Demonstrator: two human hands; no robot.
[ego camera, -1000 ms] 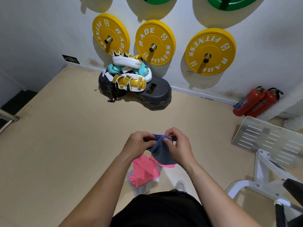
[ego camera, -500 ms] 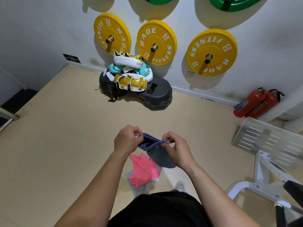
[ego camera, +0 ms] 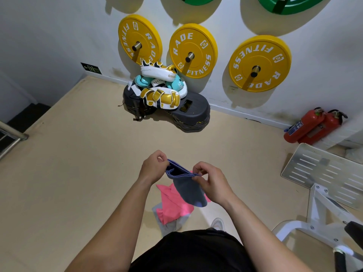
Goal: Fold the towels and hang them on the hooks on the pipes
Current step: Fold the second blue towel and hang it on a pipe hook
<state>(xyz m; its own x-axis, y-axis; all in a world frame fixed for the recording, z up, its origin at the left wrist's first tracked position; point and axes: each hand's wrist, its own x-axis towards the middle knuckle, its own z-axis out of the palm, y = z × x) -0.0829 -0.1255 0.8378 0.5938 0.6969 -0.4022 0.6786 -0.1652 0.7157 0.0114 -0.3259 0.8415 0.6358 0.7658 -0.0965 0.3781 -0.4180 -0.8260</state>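
The left hand (ego camera: 154, 167) and the right hand (ego camera: 212, 183) hold a blue towel (ego camera: 186, 191) in the air in front of the body. Each hand pinches one end of the top edge with curled fingers and thumb. The left hand has the far-left end, the right hand the near-right end. Between the two grips the edge is stretched almost straight, and several folded layers show there with a small opening among them. From the grip of the right hand the rest of the towel hangs down as a narrow flap with a rounded bottom.

Directly under the held towel lies a pink towel (ego camera: 170, 203), crumpled on the beige floor (ego camera: 78, 173). It lies partly over a grey towel (ego camera: 170, 225), which sticks out on the side nearer to the person. A light shoe (ego camera: 217, 223) shows just below the right forearm.

Well beyond the hands, against the wall, stands a black step platform (ego camera: 194, 112) with white and gold boxing pads (ego camera: 161, 97) piled on it. Above it three yellow weight plates (ego camera: 193, 51) sit on pegs on the wall. Far to the right of the right-hand grip two red fire extinguishers (ego camera: 314, 126) lie on the floor. Nearer on that side is the slotted metal footplate (ego camera: 324, 173) of a white machine.
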